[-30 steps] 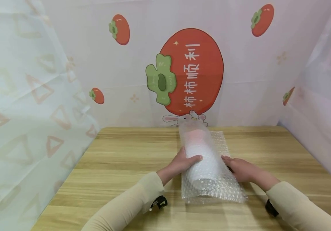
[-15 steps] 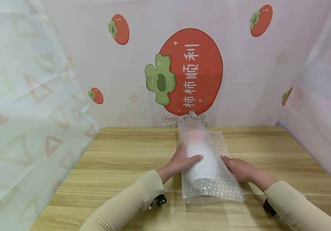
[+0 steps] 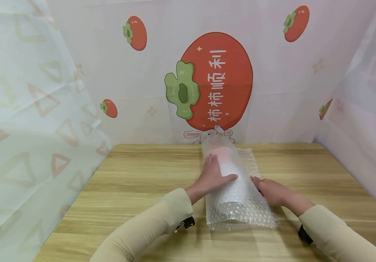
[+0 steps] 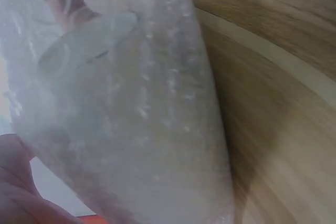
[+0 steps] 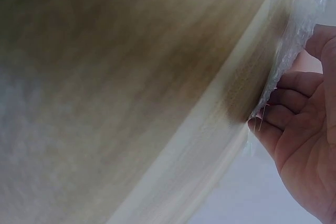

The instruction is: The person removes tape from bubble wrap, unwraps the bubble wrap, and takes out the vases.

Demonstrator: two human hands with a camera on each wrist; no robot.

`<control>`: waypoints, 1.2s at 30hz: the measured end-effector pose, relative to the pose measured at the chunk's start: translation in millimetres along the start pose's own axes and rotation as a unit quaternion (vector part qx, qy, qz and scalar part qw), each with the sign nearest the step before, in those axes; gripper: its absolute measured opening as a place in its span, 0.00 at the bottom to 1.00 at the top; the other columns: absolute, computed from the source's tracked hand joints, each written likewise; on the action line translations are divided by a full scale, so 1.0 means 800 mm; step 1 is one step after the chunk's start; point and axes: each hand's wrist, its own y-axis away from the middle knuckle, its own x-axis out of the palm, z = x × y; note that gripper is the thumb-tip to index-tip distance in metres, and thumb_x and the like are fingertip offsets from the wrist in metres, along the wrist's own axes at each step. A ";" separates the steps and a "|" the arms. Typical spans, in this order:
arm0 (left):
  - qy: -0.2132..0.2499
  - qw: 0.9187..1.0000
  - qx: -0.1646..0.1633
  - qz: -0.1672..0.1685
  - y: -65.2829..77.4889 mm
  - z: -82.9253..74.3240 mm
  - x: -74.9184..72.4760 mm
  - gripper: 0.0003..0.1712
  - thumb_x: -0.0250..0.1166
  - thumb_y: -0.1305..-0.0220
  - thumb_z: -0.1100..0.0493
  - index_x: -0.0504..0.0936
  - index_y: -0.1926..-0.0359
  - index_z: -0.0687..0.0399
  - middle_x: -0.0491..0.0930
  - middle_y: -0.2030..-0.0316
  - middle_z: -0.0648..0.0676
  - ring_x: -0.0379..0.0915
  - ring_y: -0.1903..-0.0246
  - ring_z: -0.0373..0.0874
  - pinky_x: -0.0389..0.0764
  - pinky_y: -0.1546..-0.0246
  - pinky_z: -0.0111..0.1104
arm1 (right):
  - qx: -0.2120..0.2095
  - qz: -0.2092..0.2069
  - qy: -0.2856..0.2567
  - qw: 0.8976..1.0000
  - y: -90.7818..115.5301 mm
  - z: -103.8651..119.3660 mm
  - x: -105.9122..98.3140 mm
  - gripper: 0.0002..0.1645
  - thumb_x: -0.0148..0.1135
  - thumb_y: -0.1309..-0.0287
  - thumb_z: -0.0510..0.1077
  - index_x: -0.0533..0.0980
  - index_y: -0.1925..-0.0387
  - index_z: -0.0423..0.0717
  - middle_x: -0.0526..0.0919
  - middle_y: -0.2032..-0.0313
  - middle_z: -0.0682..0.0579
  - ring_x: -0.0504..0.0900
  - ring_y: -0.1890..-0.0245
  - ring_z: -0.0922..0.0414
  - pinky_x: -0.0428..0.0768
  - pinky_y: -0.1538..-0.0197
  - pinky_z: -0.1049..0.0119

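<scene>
A white, roughly cylindrical object [image 3: 232, 191] with a pinkish far end lies inside a sheet of clear bubble wrap [image 3: 257, 214]. Its kind is blurred by the plastic; one round end shows through the film in the left wrist view. My left hand [image 3: 211, 178] rests on the bundle's left side, fingers straight and pointing away, thumb laid across the top. On the other side my right hand [image 3: 273, 191] pinches the right edge of the bubble wrap. Seen from the right wrist, that hand [image 5: 307, 124] has its thumb on one face of the sheet and curled fingers at the other.
The bundle lies on a wooden table [image 3: 148, 174], near the middle and reaching toward the back edge. A white cloth backdrop [image 3: 125, 80] printed with red persimmons stands behind it. Pale cloth walls [image 3: 27, 120] flank the table on both sides.
My left hand has slid forward and slightly right along the bundle, and its fingers have straightened and now show on top. The right hand and the bundle have stayed nearly in place.
</scene>
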 end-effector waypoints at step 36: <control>-0.076 0.997 -0.012 0.013 -0.007 -0.021 0.009 0.61 0.70 0.47 0.38 0.50 0.26 0.67 0.51 0.27 0.63 0.42 0.28 0.55 0.46 0.30 0.41 | 0.002 0.020 0.000 1.000 -0.002 0.005 -0.003 0.32 0.63 0.40 0.40 0.68 0.40 0.23 0.66 0.38 0.26 0.65 0.37 0.33 0.65 0.38 0.43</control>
